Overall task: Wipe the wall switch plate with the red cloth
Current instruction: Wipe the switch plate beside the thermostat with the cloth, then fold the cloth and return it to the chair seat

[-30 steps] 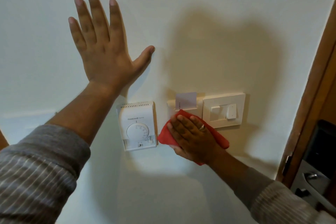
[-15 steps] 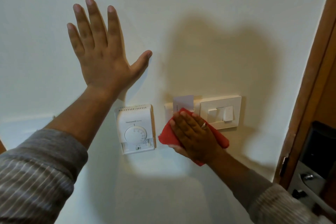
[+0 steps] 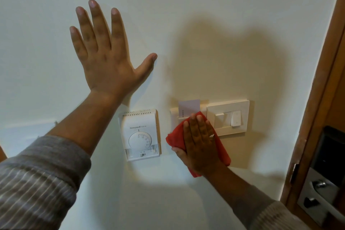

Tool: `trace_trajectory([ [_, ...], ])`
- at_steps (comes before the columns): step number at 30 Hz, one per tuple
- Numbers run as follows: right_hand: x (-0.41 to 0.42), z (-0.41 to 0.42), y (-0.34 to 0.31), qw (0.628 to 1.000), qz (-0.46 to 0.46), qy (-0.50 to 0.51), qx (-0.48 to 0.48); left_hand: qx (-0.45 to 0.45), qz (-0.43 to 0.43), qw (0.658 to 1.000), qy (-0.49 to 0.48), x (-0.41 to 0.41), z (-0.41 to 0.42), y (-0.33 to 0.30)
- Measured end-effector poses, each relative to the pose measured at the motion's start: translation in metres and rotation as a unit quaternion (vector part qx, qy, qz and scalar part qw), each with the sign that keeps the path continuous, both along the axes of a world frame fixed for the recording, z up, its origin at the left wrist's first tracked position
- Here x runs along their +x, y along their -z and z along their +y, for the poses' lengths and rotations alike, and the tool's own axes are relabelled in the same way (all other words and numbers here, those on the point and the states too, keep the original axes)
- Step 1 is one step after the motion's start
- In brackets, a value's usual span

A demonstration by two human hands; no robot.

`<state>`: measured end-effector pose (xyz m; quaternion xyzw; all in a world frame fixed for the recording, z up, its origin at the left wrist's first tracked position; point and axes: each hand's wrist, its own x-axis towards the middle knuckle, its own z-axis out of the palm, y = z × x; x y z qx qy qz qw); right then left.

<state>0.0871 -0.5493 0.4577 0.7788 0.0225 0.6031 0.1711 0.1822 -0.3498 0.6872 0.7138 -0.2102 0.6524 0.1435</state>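
1. Red cloth (image 3: pixel 175 139) is pressed flat against the wall (image 3: pixel 224 24) under the right hand (image 3: pixel 201 145), whose fingers lie straight and close together on top of it, with the thumb tucked under the cloth's lower left edge.
2. The cloth covers the lower part of the card holder (image 3: pixel 188 108) and just touches the left edge of the switch plate (image 3: pixel 228 117), which sits right of the holder, well short of the door frame (image 3: pixel 321 99). Most of the plate is uncovered.
3. The left hand (image 3: pixel 108 58) rests open on the wall, fingers spread, up and left of the thermostat (image 3: pixel 141 134); it holds nothing and appears to brace the body.
4. To do this step well, I would slide the cloth right across the whole plate with even, light pressure, working along its rim and around the two switches (image 3: pixel 227 120); pressing too hard risks flipping one. Keeping the cloth bunched under the palm should stop it slipping out.
5. Compared with half a second ago, the right hand has turned so its fingers point nearly straight up rather than slanting left, and has crept up and slightly right, closer to the plate's edge.
6. The left hand has hardly shifted on the wall.
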Motion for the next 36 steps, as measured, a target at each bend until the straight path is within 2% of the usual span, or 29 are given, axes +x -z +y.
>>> trace_trajectory([
  [4,-0.014,-0.009,-0.006,0.996,0.066,-0.057,-0.018,-0.003,-0.006,1.000,-0.003,0.002,0.000,0.000],
  [8,-0.029,0.005,-0.013,0.985,0.069,-0.137,0.076,-0.007,-0.009,1.000,-0.008,0.002,0.000,0.000],
  [10,-0.032,0.015,-0.018,0.986,0.041,-0.122,0.102,-0.006,-0.009,1.000,-0.003,0.001,0.000,0.000],
  [14,-0.038,0.035,-0.030,0.953,-0.043,-0.061,0.295,-0.006,-0.006,1.000,0.004,0.002,0.001,0.002],
  [17,-0.045,0.038,-0.034,0.942,-0.056,0.013,0.331,-0.005,-0.005,1.000,0.001,0.002,0.001,0.002],
  [21,-0.055,0.036,-0.041,0.885,-0.004,-0.046,0.463,-0.002,-0.003,1.000,-0.009,0.003,0.000,0.001],
  [25,-0.064,0.047,-0.039,0.840,0.054,-0.101,0.530,0.016,0.040,0.999,-0.011,-0.009,0.004,-0.002],
  [27,-0.068,0.058,-0.035,0.788,0.100,-0.172,0.583,0.040,0.070,0.997,0.001,-0.016,0.010,-0.001],
  [29,-0.073,0.068,-0.036,0.727,0.123,-0.245,0.630,0.053,0.108,0.992,0.048,-0.022,0.020,0.008],
  [31,-0.079,0.080,-0.041,0.703,0.120,-0.286,0.640,0.023,0.146,0.980,0.132,-0.036,0.036,0.034],
  [33,-0.085,0.095,-0.048,0.695,0.108,-0.300,0.644,-0.028,0.144,0.967,0.210,-0.057,0.056,0.077],
  [35,-0.090,0.112,-0.052,0.670,0.100,-0.325,0.659,-0.069,0.195,0.936,0.286,-0.082,0.072,0.122],
  [36,-0.092,0.121,-0.054,0.649,0.105,-0.341,0.671,-0.097,0.258,0.904,0.327,-0.096,0.077,0.139],
])
